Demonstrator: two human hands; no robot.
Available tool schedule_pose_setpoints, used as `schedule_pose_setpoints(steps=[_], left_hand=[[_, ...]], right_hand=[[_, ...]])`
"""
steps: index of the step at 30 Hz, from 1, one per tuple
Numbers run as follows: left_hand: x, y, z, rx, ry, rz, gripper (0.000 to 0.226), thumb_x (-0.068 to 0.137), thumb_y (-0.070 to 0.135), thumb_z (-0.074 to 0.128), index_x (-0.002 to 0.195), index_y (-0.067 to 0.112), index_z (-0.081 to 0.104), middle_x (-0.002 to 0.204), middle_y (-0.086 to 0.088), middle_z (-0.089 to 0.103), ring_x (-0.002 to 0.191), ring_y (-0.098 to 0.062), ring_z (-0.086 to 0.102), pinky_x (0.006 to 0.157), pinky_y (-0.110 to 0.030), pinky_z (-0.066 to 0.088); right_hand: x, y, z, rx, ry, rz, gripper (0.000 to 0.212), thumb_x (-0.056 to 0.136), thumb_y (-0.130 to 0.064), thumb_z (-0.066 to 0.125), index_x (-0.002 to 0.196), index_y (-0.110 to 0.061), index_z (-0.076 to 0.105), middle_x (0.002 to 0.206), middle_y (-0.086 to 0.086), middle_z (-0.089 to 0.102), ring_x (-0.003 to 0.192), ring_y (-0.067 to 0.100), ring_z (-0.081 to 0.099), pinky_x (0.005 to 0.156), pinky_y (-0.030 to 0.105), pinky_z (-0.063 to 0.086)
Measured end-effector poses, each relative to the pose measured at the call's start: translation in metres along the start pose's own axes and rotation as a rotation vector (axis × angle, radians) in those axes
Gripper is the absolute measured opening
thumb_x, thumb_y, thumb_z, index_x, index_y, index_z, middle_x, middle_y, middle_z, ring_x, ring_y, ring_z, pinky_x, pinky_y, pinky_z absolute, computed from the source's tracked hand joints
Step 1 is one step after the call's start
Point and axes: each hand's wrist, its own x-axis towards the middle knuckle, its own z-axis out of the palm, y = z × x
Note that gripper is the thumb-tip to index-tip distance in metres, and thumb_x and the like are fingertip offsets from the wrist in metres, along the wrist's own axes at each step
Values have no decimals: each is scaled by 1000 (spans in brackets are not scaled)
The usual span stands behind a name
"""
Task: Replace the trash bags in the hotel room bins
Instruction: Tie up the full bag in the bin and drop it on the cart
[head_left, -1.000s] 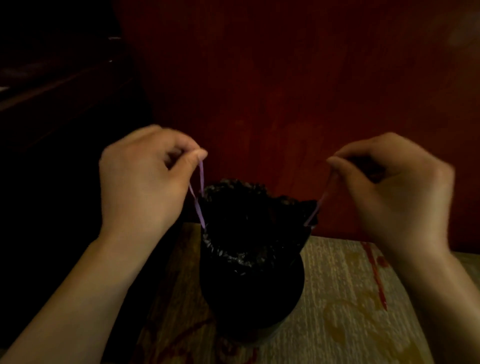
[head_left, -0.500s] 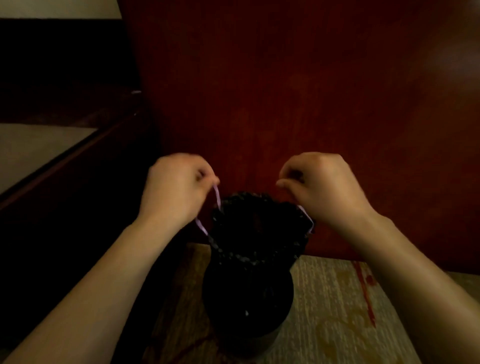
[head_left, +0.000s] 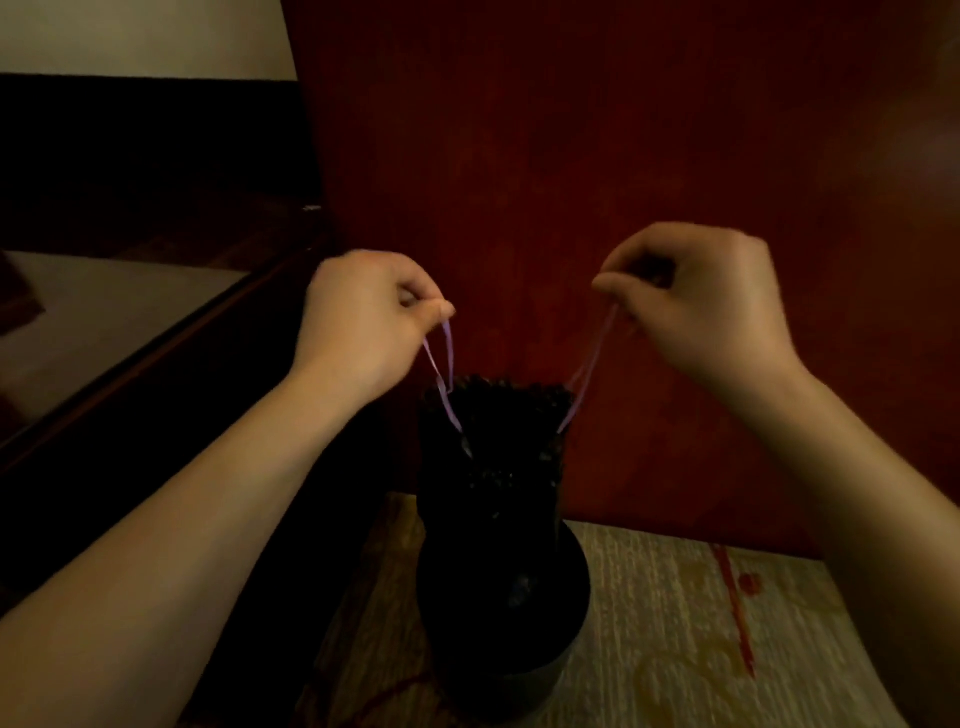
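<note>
While cinched: left hand (head_left: 358, 322) pinching left drawstring (head_left: 441, 374); right hand (head_left: 701, 301) pinching right drawstring (head_left: 589, 371) | trash bag (head_left: 493, 441) soft, light; lift by strings from bin (head_left: 504, 613)

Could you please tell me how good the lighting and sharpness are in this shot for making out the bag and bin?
Head view: dim, warm light; the black bag and bin merge into one dark mass, with little detail. The purple drawstring stands out. Left hand is fairly sharp, right hand slightly motion-blurred. Wide-angle bowing stretches the forearms.
</note>
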Motion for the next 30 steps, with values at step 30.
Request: schedule_pose_setpoints(steps=[30], left_hand=[[-72,-65,107,-365,-496,-150,11,91,23,70,95,33,68,98,10,70,92,-4,67,89,-41,56]], right_hand=[[8,-11,48,536,-247,257,11,92,-8,68,81,-11,72,60,7,68,46,17,62,51,31,55]])
